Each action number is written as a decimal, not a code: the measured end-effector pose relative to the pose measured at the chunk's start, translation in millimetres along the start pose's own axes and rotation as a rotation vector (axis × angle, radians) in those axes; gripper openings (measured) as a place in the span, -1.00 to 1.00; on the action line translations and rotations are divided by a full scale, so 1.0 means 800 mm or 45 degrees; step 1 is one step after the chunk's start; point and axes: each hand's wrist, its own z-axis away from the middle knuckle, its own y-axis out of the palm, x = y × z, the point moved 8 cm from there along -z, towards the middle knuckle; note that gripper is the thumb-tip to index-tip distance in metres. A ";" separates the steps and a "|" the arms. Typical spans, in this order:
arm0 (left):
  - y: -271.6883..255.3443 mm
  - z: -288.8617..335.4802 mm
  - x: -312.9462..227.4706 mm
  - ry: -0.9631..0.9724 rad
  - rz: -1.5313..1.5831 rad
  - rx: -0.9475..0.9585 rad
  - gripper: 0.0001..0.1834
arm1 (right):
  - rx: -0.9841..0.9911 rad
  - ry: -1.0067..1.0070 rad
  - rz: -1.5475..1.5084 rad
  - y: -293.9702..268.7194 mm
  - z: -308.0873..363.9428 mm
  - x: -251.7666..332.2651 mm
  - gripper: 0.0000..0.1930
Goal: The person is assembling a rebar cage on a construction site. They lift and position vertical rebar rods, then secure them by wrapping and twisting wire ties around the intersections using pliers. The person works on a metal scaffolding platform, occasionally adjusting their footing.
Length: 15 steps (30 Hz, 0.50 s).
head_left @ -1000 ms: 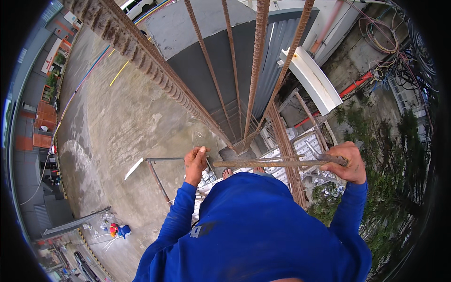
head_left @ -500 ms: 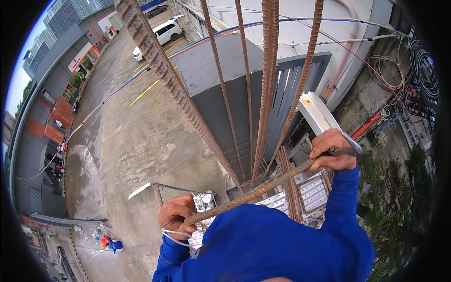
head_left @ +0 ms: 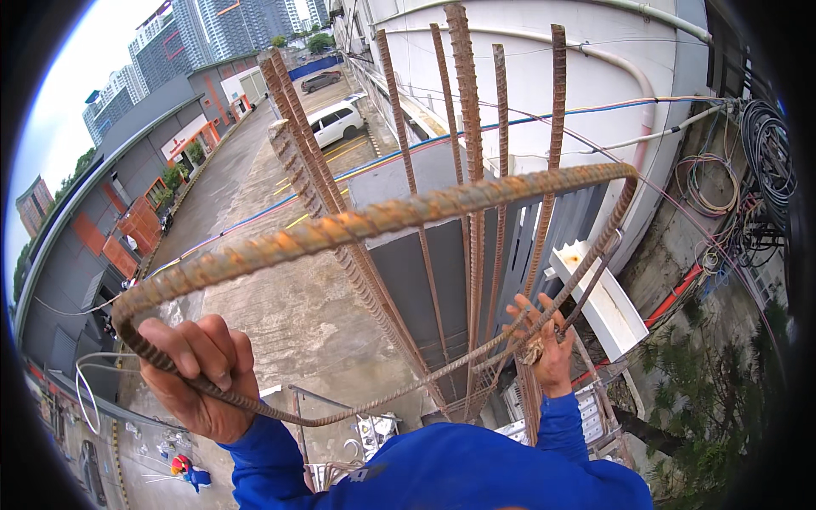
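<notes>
A rusty rebar stirrup (head_left: 365, 223), bent into a long four-sided loop, is held up tilted in front of me. Its near left corner lies in my left hand (head_left: 208, 378), whose fingers are curled closed round the bar. A white loop of wire or cord (head_left: 85, 395) sticks out beside that hand. My right hand (head_left: 551, 365) is at the loop's lower right side, fingers spread and touching or just beside the bar. Something small and brownish shows at its palm, too unclear to name. A thin dark rod (head_left: 588, 293) runs up from the right hand alongside the stirrup.
Several upright rusty rebars (head_left: 475, 289) rise beyond the stirrup from a column below. Blue, red and yellow cables (head_left: 399, 157) cross behind them. A white metal channel (head_left: 599, 297) and coiled cables (head_left: 765, 153) are at right. Far below, a person (head_left: 191, 474) is on the concrete ground.
The stirrup has swung up and opened into view as a loop. My left hand has moved left and up; my right hand has moved down and spread its fingers. The view has tilted upward.
</notes>
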 end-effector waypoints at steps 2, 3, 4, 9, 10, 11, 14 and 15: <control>-0.012 -0.035 -0.003 0.011 0.052 -0.094 -0.71 | 0.070 -0.056 -0.166 0.032 -0.003 0.023 -0.42; -0.018 -0.052 -0.007 0.009 0.034 -0.161 -0.72 | 0.107 -0.086 -0.255 0.044 -0.008 0.038 -0.41; -0.016 -0.070 -0.006 -0.023 0.027 -0.159 -0.72 | 0.031 -0.232 -0.151 0.040 -0.019 0.057 -0.39; -0.028 -0.166 0.041 -0.110 -0.074 -0.248 -0.70 | -0.066 -0.760 0.120 0.049 -0.083 0.194 -0.41; -0.030 -0.190 0.057 -0.112 -0.150 -0.315 -0.69 | -0.119 -0.773 0.195 0.058 -0.099 0.226 -0.44; -0.032 -0.215 0.067 -0.097 -0.267 -0.315 -0.67 | -0.163 -0.768 0.248 0.070 -0.119 0.249 -0.47; -0.042 -0.286 0.073 -0.023 -0.718 -0.361 -0.64 | -0.169 -0.752 0.404 0.100 -0.197 0.301 -0.57; -0.047 -0.304 0.084 -0.059 -0.751 -0.383 -0.64 | -0.145 -0.745 0.433 0.107 -0.227 0.309 -0.60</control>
